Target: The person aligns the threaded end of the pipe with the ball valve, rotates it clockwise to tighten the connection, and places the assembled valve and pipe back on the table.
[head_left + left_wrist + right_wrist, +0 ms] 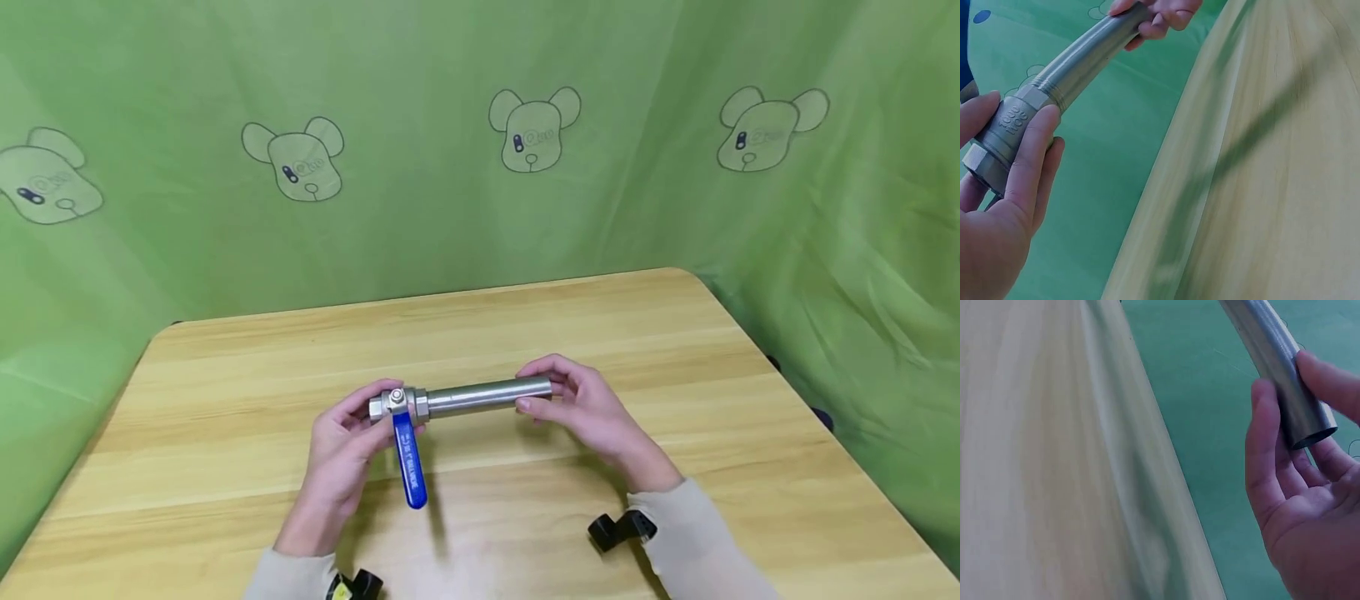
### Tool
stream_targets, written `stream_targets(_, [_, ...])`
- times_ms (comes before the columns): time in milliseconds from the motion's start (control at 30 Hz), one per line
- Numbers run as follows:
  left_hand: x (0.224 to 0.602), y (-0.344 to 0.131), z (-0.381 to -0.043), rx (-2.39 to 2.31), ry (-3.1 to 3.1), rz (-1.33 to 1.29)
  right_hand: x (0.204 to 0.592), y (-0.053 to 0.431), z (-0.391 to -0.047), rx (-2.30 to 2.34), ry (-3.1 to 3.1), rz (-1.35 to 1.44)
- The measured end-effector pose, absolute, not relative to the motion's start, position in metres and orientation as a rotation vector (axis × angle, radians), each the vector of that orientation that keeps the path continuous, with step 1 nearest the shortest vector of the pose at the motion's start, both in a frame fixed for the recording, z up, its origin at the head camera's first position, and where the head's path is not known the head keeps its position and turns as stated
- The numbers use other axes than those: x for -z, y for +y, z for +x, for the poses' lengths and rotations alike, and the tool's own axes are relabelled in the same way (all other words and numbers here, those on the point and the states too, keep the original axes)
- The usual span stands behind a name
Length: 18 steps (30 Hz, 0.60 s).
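A metal ball valve [378, 407] with a blue lever handle [410, 467] is joined to a straight steel pipe [480, 397]. My left hand [339, 454] grips the valve body, thumb on the near side and fingers round the far side; raised lettering on the body [1012, 120] shows in the left wrist view. The lever points toward me across the pipe's line. At the other end, my right hand [592, 412] holds the pipe between thumb and fingers. The pipe's open end [1314, 436] faces the palm in the right wrist view. Valve and pipe are held above the table, nearly level.
A light wood table [225, 467] with rounded far corners lies below the hands. Green curtain fabric [420, 225] with printed bear heads hangs behind and at both sides. Black wrist mounts [622, 530] sit on the sleeves.
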<state>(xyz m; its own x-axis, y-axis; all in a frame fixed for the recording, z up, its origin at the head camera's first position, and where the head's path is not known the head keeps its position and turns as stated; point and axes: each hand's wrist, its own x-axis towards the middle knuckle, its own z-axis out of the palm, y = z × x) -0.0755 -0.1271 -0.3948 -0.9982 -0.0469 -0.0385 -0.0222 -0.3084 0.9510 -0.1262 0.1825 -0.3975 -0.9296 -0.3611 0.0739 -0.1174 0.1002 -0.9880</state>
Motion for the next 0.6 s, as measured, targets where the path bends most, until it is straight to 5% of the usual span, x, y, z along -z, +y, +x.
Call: stream_targets(600, [0.3938,-0.1344,-0.0789,2.513,-1.863,0.134,0.4018,0.1827,-0.1311,2.048,1.991,-0.491])
